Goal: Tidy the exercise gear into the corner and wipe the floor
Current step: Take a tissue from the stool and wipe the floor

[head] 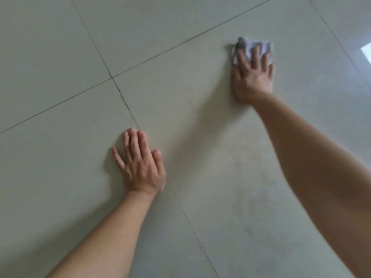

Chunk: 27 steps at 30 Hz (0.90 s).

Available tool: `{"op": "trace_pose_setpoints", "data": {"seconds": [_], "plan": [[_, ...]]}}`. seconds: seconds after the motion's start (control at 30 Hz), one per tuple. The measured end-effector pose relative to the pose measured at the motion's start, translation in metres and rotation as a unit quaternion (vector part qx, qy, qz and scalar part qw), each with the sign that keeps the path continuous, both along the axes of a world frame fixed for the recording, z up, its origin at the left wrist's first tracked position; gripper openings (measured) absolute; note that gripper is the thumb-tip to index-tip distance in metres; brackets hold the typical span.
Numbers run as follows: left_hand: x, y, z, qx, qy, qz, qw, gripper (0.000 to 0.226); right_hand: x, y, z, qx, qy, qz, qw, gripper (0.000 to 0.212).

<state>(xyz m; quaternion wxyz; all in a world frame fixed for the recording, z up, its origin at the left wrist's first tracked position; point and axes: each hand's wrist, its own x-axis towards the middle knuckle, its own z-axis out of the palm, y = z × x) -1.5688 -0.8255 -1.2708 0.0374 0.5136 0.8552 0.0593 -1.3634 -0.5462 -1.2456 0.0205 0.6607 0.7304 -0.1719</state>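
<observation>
The person leans low over the pale tiled floor [60,47], both bare arms stretched forward. The right hand [252,77] is far out and lies flat on a small white and grey cloth [259,47], with the fingers straight and a little spread; it presses the cloth down to the tile and does not curl around it. The cloth is crumpled, it shows beyond the fingertips and at the thumb side of the hand. The left hand [140,163] is nearer to the body and well apart from the cloth. It rests with the palm down on the bare floor, fingers straight, and holds nothing; it lies just beside a dark grout line [124,101] that runs between the tiles. At the far right edge a bright reflection [366,52] shines on the tile
</observation>
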Motion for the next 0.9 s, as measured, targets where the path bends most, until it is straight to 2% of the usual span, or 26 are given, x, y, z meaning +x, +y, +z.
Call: {"op": "trace_pose_setpoints", "data": {"seconds": [0.13,0.23,0.33,0.4,0.53,0.63,0.73,0.8,0.9], "plan": [[0.001,0.0,0.0,-0.002,-0.003,0.0,1.0,0.066,-0.02,-0.102,-0.006,0.024,0.047,0.067,0.996,0.057],[0.002,0.0,-0.002,0.0,-0.005,-0.005,1.0,0.065,-0.02,-0.175,-0.01,0.008,0.057,0.163,0.985,0.055],[0.001,0.0,-0.002,0.009,-0.013,-0.003,1.0,0.065,0.018,-0.195,-0.011,0.027,0.06,0.239,0.969,0.051],[0.004,-0.001,-0.002,0.013,-0.017,-0.002,1.0,0.066,0.062,-0.188,-0.011,0.025,0.043,0.204,0.978,0.05],[-0.001,-0.001,-0.002,0.006,-0.017,0.0,1.0,0.067,0.155,-0.162,0.001,-0.009,0.02,0.007,1.0,0.054],[0.003,0.001,0.004,-0.013,-0.019,-0.005,1.0,0.069,0.212,-0.185,0.007,-0.046,0.011,-0.124,0.991,0.055],[0.014,0.0,0.012,-0.023,0.006,-0.014,1.0,0.067,0.213,-0.241,0.001,-0.036,0.006,-0.217,0.975,0.057],[0.036,0.006,0.017,-0.007,-0.003,-0.03,1.0,0.065,0.194,-0.292,-0.001,-0.023,0.01,-0.218,0.976,0.058],[0.095,0.029,0.019,0.006,-0.057,-0.03,0.998,0.07,0.175,-0.36,-0.002,-0.039,0.013,-0.098,0.994,0.058]]}}
